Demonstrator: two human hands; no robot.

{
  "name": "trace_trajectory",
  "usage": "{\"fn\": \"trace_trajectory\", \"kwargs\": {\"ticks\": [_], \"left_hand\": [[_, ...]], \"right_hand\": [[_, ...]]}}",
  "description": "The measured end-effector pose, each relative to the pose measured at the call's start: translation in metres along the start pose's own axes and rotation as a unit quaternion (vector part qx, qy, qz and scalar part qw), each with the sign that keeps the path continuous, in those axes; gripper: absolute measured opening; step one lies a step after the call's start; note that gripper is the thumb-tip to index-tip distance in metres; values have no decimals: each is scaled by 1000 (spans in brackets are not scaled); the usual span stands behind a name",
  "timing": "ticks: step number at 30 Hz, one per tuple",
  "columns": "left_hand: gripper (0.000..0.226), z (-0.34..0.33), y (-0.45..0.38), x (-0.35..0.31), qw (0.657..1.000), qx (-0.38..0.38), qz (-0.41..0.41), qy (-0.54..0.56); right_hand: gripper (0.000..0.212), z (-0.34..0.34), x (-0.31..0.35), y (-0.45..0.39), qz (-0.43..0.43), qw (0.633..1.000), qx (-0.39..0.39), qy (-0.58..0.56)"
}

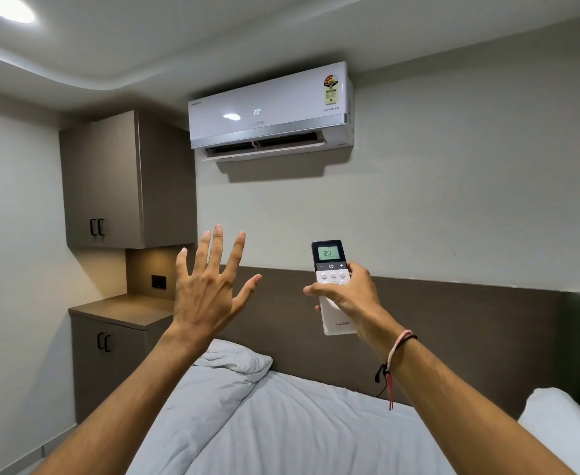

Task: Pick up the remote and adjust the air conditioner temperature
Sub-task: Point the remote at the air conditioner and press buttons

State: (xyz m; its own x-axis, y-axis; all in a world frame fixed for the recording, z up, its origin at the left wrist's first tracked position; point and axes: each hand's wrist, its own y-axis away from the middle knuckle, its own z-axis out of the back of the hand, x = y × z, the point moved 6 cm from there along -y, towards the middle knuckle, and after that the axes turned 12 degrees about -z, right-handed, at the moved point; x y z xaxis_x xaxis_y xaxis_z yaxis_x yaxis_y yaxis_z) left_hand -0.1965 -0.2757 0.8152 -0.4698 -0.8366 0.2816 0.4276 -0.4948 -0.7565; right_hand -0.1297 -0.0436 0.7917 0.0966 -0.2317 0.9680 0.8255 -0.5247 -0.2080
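Observation:
A white air conditioner (pixel 270 111) hangs high on the wall, its flap open and its front showing 20. My right hand (pixel 348 294) holds a white remote (pixel 329 265) upright below it, thumb lying across the lower buttons. The remote's screen reads 20. My left hand (pixel 209 289) is raised to the left of the remote, palm away from me, fingers spread wide, holding nothing.
A bed with a white duvet (pixel 281 423) lies under my arms, against a dark headboard (pixel 470 320). A brown wall cabinet (pixel 124 180) and a low cabinet (pixel 110 351) stand at the left. A white pillow (pixel 563 426) sits at the lower right.

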Motion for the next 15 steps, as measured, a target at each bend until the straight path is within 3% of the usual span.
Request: {"fn": "trace_trajectory", "kwargs": {"ticks": [7,15], "left_hand": [[82,-7,-2,-15,1000,1,-9,12],[81,-25,-6,-58,998,2,-36,46]], "right_hand": [[25,13,3,4,48,992,-70,95],[25,49,-18,3,86,974,-153,143]]}}
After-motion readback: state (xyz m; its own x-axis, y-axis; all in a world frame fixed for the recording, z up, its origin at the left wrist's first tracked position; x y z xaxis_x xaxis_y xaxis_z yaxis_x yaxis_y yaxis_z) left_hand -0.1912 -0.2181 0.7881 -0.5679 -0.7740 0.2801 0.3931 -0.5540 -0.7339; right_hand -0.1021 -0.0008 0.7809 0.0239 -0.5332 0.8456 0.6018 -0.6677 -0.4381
